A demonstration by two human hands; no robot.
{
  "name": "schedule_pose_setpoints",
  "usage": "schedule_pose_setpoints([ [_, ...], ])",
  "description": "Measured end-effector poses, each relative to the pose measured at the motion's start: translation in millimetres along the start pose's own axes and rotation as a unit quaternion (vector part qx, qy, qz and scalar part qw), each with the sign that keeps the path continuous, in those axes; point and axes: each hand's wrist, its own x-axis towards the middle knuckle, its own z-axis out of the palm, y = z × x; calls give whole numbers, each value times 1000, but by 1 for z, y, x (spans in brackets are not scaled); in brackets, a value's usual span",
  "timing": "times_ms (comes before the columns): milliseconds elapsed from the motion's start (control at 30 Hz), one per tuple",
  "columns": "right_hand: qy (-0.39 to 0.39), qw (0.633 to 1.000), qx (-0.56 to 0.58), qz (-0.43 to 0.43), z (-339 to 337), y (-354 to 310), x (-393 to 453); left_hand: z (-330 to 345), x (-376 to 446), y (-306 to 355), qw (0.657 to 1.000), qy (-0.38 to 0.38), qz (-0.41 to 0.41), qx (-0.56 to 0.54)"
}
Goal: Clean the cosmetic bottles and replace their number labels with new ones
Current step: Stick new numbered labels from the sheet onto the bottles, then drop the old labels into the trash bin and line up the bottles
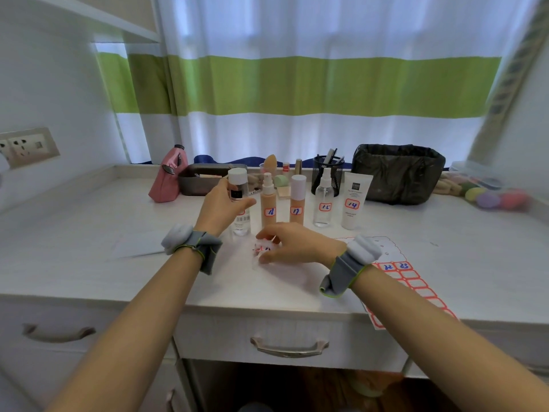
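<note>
Cosmetic bottles [297, 200] stand upright in a row toward the back edge of the desk [89, 263], their long axes vertical: a clear bottle with a white cap [239, 203] at the left end, two peach-coloured ones marked 18 [268, 203] and 17 [297, 200], a clear spray bottle marked 15 [323, 200], and a white tube marked 14 [354, 200] standing on its cap. My left hand [221, 208] curls round the clear bottle at the row's left end, thumb across its front, so that bottle is already in my grip and lies just behind and left of my right hand [292, 243]. My right hand sits nearer the front edge, fingertips pinching a small crumpled white scrap with red marks [262, 250] against the desk; I judge it a peeled label or a wipe, though blur keeps me from telling. The sticker sheet [413, 281], glossy paper with red-bordered cells, lies by the front right edge under my right wrist, so my right hand is nearer to it. The bottles look hard and smooth; the desk is pale, faintly grained laminate
</note>
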Motion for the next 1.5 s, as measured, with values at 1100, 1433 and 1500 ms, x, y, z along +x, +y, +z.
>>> schedule_pose_setpoints([
  [1100,272,955,121,12,-55,42,-59,48,-52,78,982,-66,134,-112],
  [1433,289,932,212,51,-75,72,-85,73,-47,122,975,-128,152,-101],
  [1500,284,927,238,54,-80,78,-92,79,-45,131,973,-134,160,-97],
])
